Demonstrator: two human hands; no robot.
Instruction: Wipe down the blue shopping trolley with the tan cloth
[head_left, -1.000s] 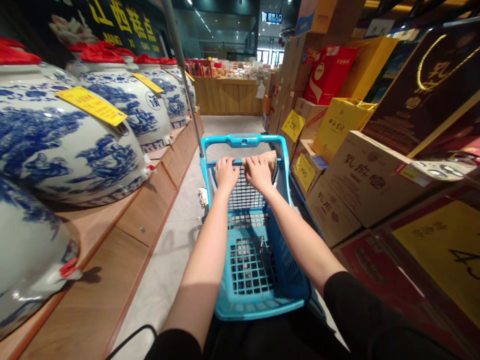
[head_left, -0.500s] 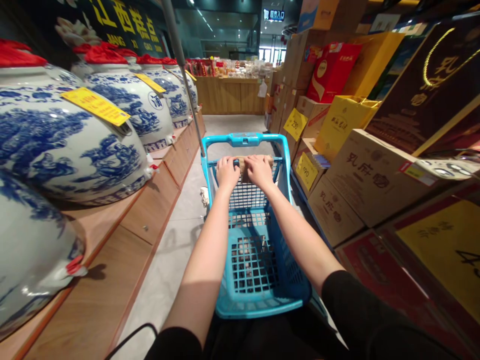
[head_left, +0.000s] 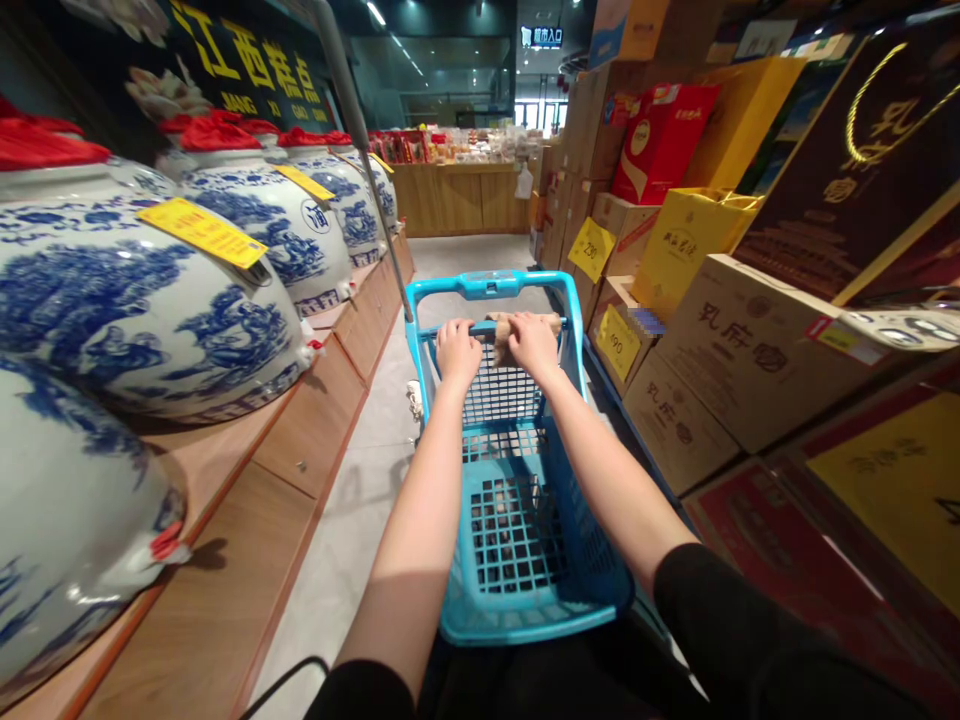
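Note:
A blue plastic shopping basket cart (head_left: 466, 585) stands before me, with grid walls and a raised far frame. My left hand (head_left: 459, 350) curls its fingers over the cart's far crossbar, on the left. Beside it, to the right, my right hand (head_left: 534, 343) is closed on a brown cloth (head_left: 504, 345) draped over the same bar. Part of the cloth shows on both sides of that hand. My fingertips are partly hidden behind the bar. A grey pole (head_left: 358, 120) rises from the frame's left corner.
On the left, several blue-and-white porcelain jars (head_left: 127, 300) with red cloth tops line a wooden ledge (head_left: 247, 560). Cartons (head_left: 750, 340) and gift bags (head_left: 690, 250) are stacked along the right. Ahead, packaged goods cover a wooden counter (head_left: 450, 200) beyond the grey floor (head_left: 349, 480).
My right hand and the cloth have slid right along the bar, leaving a wider gap between my hands. The left hand stays on the bar. The view has shifted slightly.

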